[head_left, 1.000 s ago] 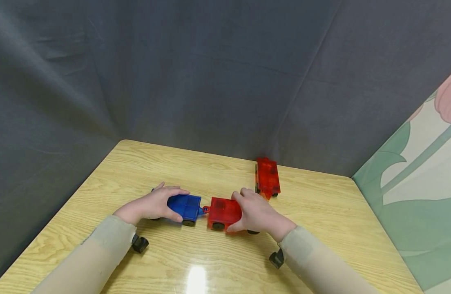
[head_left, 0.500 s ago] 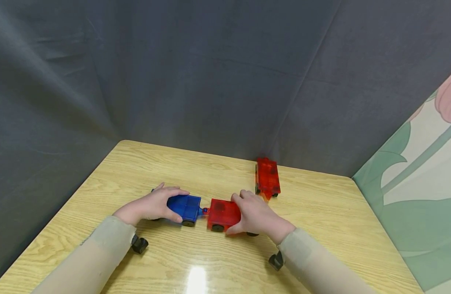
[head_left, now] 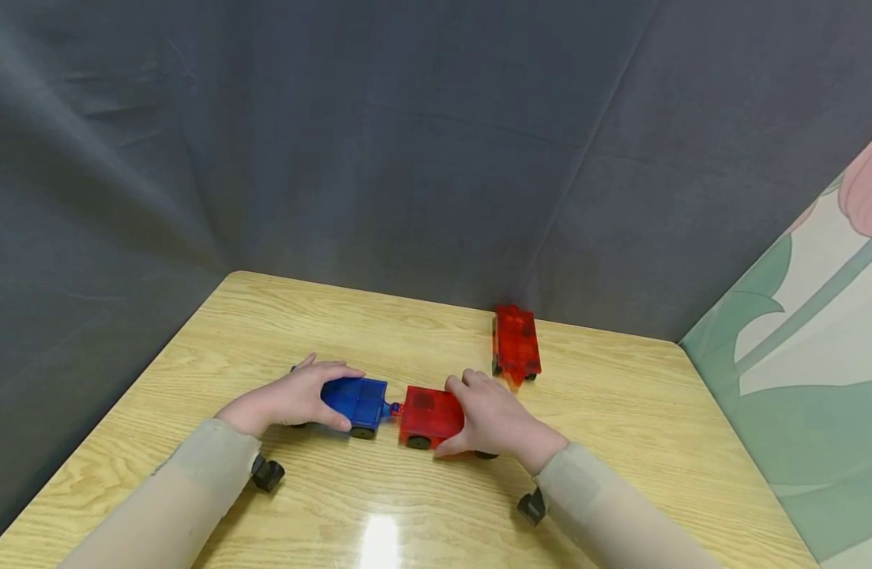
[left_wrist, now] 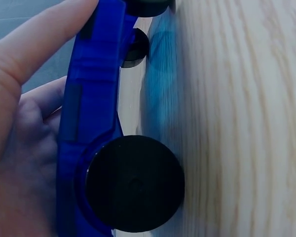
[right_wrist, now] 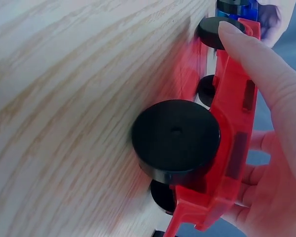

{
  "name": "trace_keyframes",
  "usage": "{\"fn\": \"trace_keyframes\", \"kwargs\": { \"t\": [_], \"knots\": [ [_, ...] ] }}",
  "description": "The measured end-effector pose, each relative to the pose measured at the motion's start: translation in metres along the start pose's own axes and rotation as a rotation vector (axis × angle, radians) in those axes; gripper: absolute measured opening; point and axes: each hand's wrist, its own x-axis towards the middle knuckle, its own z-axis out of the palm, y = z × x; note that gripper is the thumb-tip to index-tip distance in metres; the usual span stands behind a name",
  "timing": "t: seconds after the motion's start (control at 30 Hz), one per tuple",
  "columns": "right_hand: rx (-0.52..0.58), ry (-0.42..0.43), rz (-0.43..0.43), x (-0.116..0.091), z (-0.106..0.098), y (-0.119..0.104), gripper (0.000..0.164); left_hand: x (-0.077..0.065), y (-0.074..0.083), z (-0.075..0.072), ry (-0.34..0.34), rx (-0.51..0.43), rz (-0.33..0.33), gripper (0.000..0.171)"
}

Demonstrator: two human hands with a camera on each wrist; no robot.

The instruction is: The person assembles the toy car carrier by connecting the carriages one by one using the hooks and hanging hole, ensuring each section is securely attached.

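My left hand [head_left: 294, 397] grips a translucent blue toy car base [head_left: 362, 403] with black wheels, thumb on the near side and fingers on the far side. In the left wrist view its blue side [left_wrist: 91, 98] and a black wheel [left_wrist: 135, 183] stand close to the wood. Opposite, my right hand [head_left: 494, 416] holds a matching red toy car base [head_left: 430, 412] by its sides. The right wrist view shows my thumb [right_wrist: 261, 64] along its red body [right_wrist: 229, 128]. The two coupling ends [head_left: 396, 409] meet between the cars and overlap; whether they are hooked, I cannot tell.
A second red toy car base [head_left: 517, 344] stands behind my right hand, near the far edge of the wooden table [head_left: 301, 316]. A dark grey curtain [head_left: 407, 158] hangs behind the table. At the right is a flower-patterned panel [head_left: 827, 340].
The red car base and my right hand have shifted very slightly toward the near side, and its coupling end sits lower over the blue one. My left hand stays nearly still.
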Motion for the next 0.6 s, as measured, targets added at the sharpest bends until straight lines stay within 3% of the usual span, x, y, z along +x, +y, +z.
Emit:
{"fn": "trace_keyframes", "kwargs": {
  "t": [0.6],
  "knots": [
    [0.251,0.038,0.056,-0.032,0.005,0.032,0.079,0.001,-0.006,-0.003,-0.008,0.020,0.020,0.082]
  ]
}}
